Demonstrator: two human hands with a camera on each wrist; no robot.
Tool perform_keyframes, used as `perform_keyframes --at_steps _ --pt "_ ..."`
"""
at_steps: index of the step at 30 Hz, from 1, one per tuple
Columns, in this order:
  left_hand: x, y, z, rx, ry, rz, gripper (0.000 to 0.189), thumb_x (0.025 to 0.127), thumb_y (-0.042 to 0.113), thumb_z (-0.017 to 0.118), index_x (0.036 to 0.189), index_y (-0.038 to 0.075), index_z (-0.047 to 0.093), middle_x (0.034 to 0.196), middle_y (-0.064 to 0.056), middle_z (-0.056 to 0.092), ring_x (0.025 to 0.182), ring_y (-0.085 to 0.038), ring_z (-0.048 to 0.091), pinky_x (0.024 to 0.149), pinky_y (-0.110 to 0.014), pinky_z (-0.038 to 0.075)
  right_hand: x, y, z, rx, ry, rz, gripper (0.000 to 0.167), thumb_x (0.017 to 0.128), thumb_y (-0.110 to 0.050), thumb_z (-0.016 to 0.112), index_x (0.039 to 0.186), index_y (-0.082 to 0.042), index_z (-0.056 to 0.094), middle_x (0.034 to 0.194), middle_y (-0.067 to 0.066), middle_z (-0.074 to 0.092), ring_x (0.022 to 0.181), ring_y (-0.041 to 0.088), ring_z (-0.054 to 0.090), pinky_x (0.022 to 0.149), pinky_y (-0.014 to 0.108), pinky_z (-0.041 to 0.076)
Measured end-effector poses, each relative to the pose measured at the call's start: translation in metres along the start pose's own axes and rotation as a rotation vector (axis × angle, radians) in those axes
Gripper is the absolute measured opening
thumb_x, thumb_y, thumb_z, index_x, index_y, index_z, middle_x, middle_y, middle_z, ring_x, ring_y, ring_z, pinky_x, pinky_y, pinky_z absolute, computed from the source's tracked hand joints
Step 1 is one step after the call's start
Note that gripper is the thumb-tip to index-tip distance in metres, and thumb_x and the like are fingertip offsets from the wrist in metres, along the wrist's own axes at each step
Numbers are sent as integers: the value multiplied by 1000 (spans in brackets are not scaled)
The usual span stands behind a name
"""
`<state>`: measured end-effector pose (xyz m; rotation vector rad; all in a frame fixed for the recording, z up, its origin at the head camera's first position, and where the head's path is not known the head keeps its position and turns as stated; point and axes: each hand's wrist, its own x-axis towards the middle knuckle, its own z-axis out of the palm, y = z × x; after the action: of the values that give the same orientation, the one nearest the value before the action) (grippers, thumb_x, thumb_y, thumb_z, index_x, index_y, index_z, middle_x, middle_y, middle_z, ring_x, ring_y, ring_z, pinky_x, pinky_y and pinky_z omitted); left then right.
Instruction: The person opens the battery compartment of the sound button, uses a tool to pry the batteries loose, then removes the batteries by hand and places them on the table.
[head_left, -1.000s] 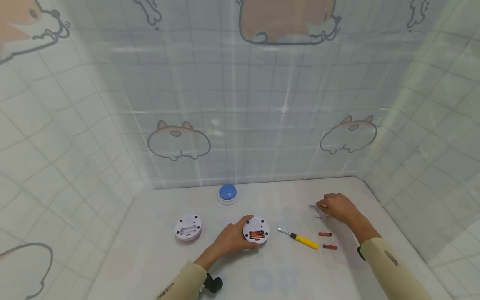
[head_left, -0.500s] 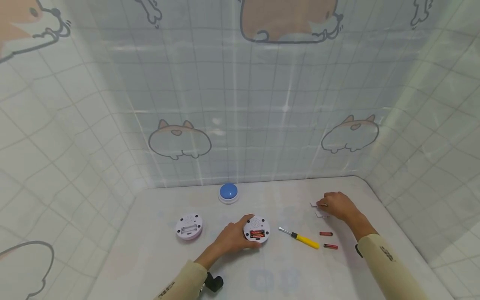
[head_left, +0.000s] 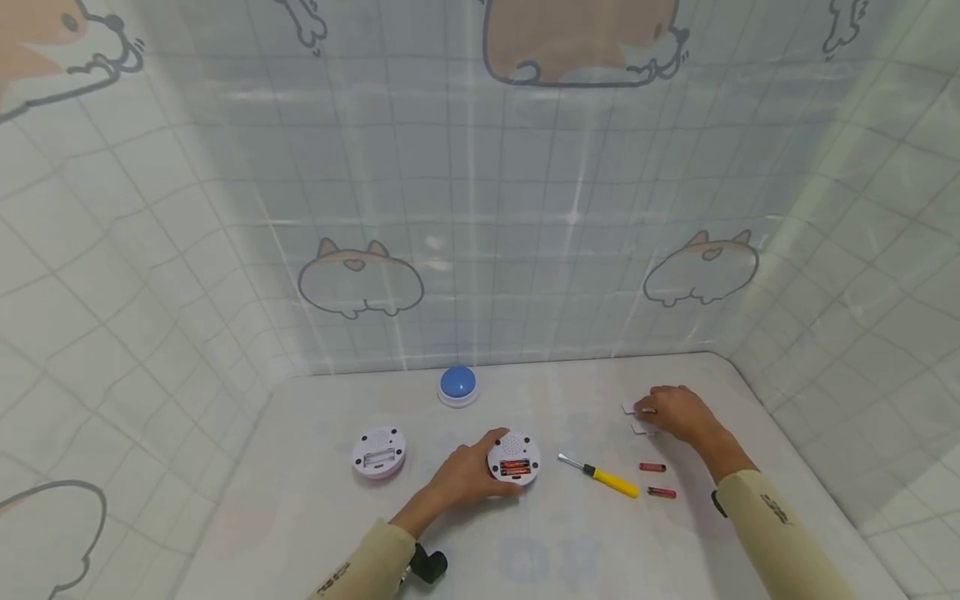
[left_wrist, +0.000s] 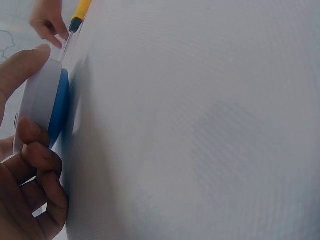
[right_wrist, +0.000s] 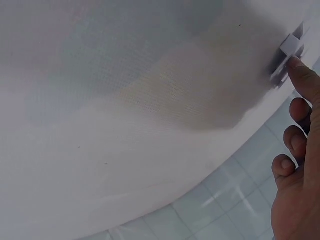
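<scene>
With thumb and fingers round its rim, my left hand [head_left: 465,475] grips a round white push-button unit [head_left: 512,446], turned base up. Two red batteries [head_left: 514,467] sit in its uncovered compartment. The left wrist view shows the unit's blue dome [left_wrist: 59,107] facing the table. At the far right, my right hand [head_left: 678,412] pinches at small white plastic pieces, which look like battery covers [head_left: 642,427]. In the right wrist view the thumb lies on one white piece [right_wrist: 291,46], while the other fingers curl. The hand hides part of these pieces.
A second upturned unit [head_left: 379,454] with a vacant battery compartment lies on the left. Behind stands a blue-domed button [head_left: 457,383]. A yellow-handled screwdriver [head_left: 611,481] and two loose red batteries [head_left: 652,467] lie between the hands. Patterned sheeting [head_left: 525,208] walls the table.
The right fingers shift slightly at the white pieces, and a gap shows between two of them. The left hand keeps its hold on the unit.
</scene>
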<state>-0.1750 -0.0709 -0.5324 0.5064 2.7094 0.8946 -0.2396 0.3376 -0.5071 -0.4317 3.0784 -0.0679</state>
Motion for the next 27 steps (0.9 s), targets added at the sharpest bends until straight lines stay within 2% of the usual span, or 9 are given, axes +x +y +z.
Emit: perform_keyframes --at_steps 4,7,10,12,15,21,27 --pt "1 0 1 -21 -10 -7 99 70 63 84 152 30 39 126 -14 66 106 -28 62 90 -52 49 -6 -5 -2 16 31 4 30 89 -24 78 117 -15 76 102 1 72 91 22 65 87 46 54" --pt "1 -2 1 -40 -14 -14 99 70 62 84 152 31 39 128 -14 66 108 -29 62 92 -53 48 -14 -15 -5 56 80 -43 27 89 -22 78 115 -14 77 98 -1 71 83 17 63 81 40 55" --pt "2 -4 1 -42 -12 -6 99 70 63 84 152 31 39 128 -13 66 108 -28 62 92 -52 49 -24 -30 -6 83 114 -107 26 89 -25 79 112 -15 78 87 -7 67 72 8 55 71 31 53" --pt "3 -5 1 -39 -7 7 99 70 63 84 152 31 39 126 -12 67 106 -25 63 91 -50 49 -31 -41 -8 86 122 -134 26 89 -28 79 111 -17 79 84 -11 63 71 5 52 71 30 51" --pt "4 -5 0 -34 -1 27 99 70 63 84 152 30 39 122 -11 69 102 -23 64 89 -47 50 -41 -55 -9 90 110 -145 27 88 -34 79 111 -19 79 83 -14 62 76 6 53 78 36 51" --pt "3 -5 -1 -43 -7 27 100 69 63 84 152 30 38 125 -11 68 104 -25 64 90 -49 49 -57 -75 -2 72 37 -149 33 87 -49 75 110 -25 79 95 -11 68 92 12 58 88 43 48" --pt "3 -6 1 -42 -13 9 101 69 64 84 152 32 37 128 -10 66 107 -26 63 93 -50 49 -65 -81 13 12 68 -250 36 81 -54 79 104 -26 79 87 -17 62 83 7 52 75 37 44"
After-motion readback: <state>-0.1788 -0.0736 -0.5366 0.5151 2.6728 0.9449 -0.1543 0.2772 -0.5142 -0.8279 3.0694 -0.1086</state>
